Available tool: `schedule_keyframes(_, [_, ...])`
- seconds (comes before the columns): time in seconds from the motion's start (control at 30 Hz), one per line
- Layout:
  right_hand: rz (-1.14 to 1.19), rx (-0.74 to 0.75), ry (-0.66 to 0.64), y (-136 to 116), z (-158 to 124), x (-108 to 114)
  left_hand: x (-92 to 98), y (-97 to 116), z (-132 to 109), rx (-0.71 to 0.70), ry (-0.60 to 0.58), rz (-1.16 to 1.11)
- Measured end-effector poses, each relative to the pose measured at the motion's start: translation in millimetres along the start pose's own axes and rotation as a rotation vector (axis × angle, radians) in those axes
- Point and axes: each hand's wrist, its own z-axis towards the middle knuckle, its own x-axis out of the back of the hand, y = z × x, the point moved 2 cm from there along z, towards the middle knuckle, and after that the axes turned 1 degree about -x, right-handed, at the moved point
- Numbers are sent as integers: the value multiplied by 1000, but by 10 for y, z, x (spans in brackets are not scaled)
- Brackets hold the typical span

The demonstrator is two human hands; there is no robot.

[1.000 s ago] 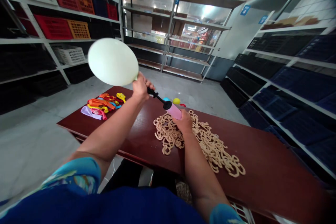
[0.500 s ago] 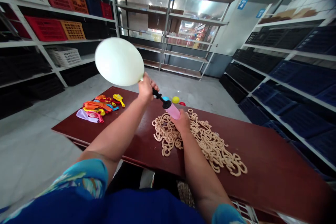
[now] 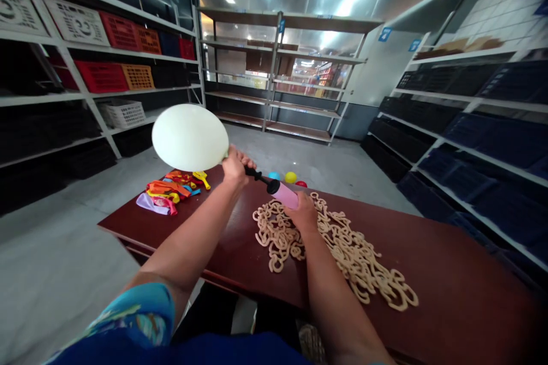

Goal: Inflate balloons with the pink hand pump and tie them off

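A pale, whitish balloon (image 3: 190,137), blown up large, stands out to the left of my left hand (image 3: 235,165). That hand is closed around the balloon's neck and the black end of a hand balloon pump. My right hand (image 3: 305,214) wraps round the pink barrel of the balloon pump (image 3: 284,195), over the table. Between the hands shows the pump's black shaft. Beneath and beside my right hand lies a pile of tan, curled, rope-like pieces (image 3: 355,254). Limp balloons (image 3: 165,191) in several colours are heaped at the table's left end.
The dark red-brown table (image 3: 445,274) runs across in front of me. Past its far edge show a blue ball (image 3: 274,175), a yellow one (image 3: 290,177) and a red one (image 3: 301,184), perhaps balloons. Shelves with crates (image 3: 103,77) stand left, dark blue bins (image 3: 492,177) right, a metal rack (image 3: 274,74) behind.
My view has tipped upward, so the table sits lower in the picture. My left hand and the balloon have dropped somewhat, and the pump lies flatter. Both hands keep their hold.
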Motion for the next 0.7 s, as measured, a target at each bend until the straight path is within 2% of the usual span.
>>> schedule_keyframes(0.13, [18, -12, -6, 65, 25, -14, -24, 411, 94, -75, -16, -6])
schedule_keyframes(0.2, [17, -25, -10, 111, 28, -38, -44, 502, 140, -98, -17, -3])
schedule_keyframes(0.27, [-2, -55, -17, 158, 23, -61, -49, 481, 173, -98, -4, -1])
schedule_keyframes(0.37, [-40, -93, -13, 196, 11, -70, -30, 286, 190, -72, 10, 6])
schedule_keyframes(0.47, [-61, -83, -30, 173, 4, -56, -6, -7, 153, -27, 6, 29])
schedule_keyframes(0.6, [-68, -55, -40, 117, -3, -41, 5, -412, 6, 49, 15, 40])
schedule_keyframes(0.7, [-66, -49, -29, 92, -9, -47, 14, -606, -102, 66, 19, 36])
